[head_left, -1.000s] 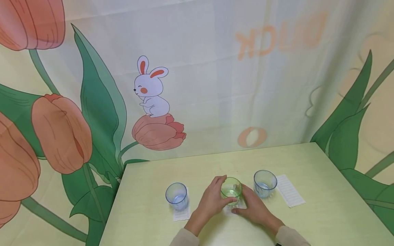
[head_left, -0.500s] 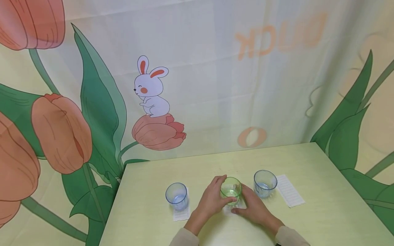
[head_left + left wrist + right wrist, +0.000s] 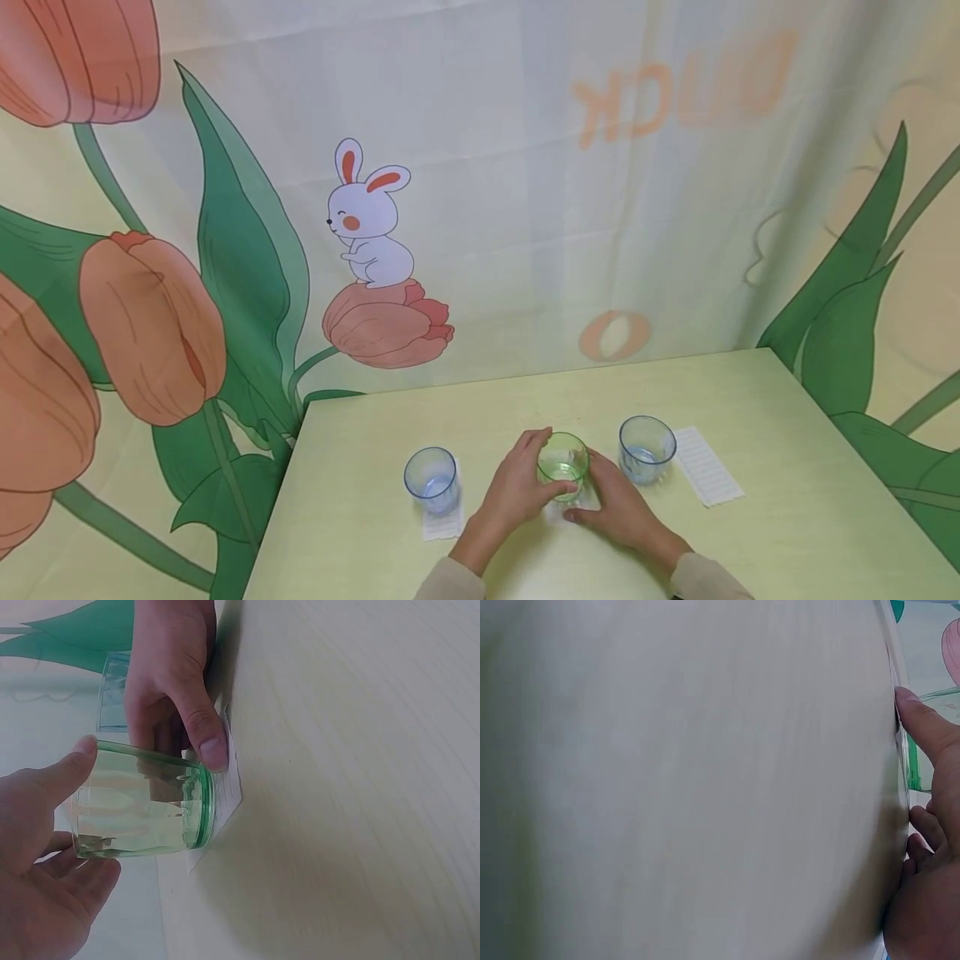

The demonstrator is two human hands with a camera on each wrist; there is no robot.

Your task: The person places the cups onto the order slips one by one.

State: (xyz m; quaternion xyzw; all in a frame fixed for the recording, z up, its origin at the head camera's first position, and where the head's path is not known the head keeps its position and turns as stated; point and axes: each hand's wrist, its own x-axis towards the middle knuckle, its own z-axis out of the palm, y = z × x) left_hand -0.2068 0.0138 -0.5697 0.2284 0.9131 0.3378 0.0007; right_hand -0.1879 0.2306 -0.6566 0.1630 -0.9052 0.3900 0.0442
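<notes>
A clear green glass [image 3: 561, 471] stands upright in the middle of the table, above a small white paper strip [image 3: 227, 793]. My left hand [image 3: 516, 490] grips this glass near its rim, thumb on the near side and fingers around the left. At the other side, my right hand [image 3: 624, 505] lies low beside the base, thumb and fingers spread apart. In the left wrist view its thumb [image 3: 212, 754] touches down by the paper, while the other fingers are partly hidden behind the glass. The right wrist view mostly shows tabletop, with the right hand [image 3: 937, 795] at its edge.
A blue-rimmed glass [image 3: 432, 483] stands to the left, partly over a paper strip [image 3: 442, 525]. Another blue-rimmed glass [image 3: 647, 452] is close to my right hand, with a paper strip [image 3: 708, 467] lying beside it. Behind the table [image 3: 360, 533] hangs a printed curtain [image 3: 510, 250].
</notes>
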